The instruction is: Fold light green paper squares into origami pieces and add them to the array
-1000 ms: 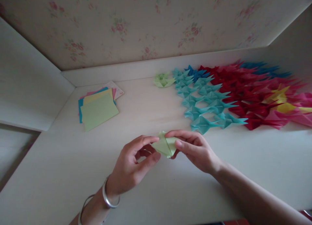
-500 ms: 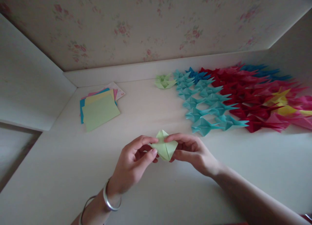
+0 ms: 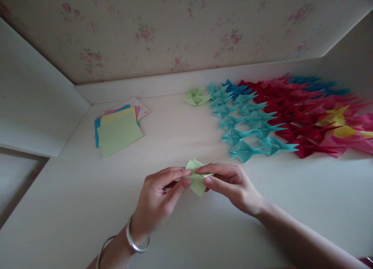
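Between my two hands is a small folded piece of light green origami paper (image 3: 198, 186), held just above the white tabletop. My left hand (image 3: 161, 195) pinches its left side between thumb and fingers; a silver bangle circles that wrist. On the right side, my right hand (image 3: 230, 183) grips the paper with the thumb below and the index finger along the top. A crosswise fold runs between the fingertips, with one pointed part above it and another below. The fingers hide both side corners.
At the left lies a stack of coloured paper sheets (image 3: 121, 135), light green on top. A light green folded piece (image 3: 197, 97) sits near the back ledge. Rows of turquoise folded figures (image 3: 244, 150) and red ones (image 3: 314, 142) fill the right. A white cabinet side (image 3: 35, 94) stands at left.
The green paper, earlier showing a diamond with a lengthwise crease, now has a crosswise fold. Both thumbs have shifted onto its front, and the fingers press closer along the fold.
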Action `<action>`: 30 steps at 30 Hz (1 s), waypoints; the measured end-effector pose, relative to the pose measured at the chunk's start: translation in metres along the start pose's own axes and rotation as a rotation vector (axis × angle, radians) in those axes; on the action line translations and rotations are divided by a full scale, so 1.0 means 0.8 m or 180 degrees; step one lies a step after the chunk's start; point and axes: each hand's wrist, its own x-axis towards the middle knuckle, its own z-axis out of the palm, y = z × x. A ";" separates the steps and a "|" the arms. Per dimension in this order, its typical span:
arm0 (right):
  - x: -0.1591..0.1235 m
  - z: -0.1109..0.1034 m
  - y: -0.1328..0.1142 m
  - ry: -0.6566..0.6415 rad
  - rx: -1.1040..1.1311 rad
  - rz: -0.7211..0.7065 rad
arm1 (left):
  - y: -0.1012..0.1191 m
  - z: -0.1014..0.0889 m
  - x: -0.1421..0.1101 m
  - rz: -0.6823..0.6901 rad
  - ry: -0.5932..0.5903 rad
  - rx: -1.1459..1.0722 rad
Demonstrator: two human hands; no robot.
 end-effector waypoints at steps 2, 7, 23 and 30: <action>0.001 0.000 0.001 -0.0001 -0.0319 -0.0252 | -0.001 0.000 -0.001 0.0051 0.0083 0.0032; 0.002 0.002 0.010 0.0616 -0.0982 -0.0774 | 0.000 0.001 -0.007 -0.0093 0.0438 0.0106; -0.006 0.020 0.023 0.1398 -0.1071 -0.0731 | -0.007 0.024 -0.015 -0.0101 0.0351 -0.0157; 0.007 0.008 0.007 0.1283 0.0032 0.0197 | 0.005 0.007 -0.008 0.0627 -0.0630 0.0722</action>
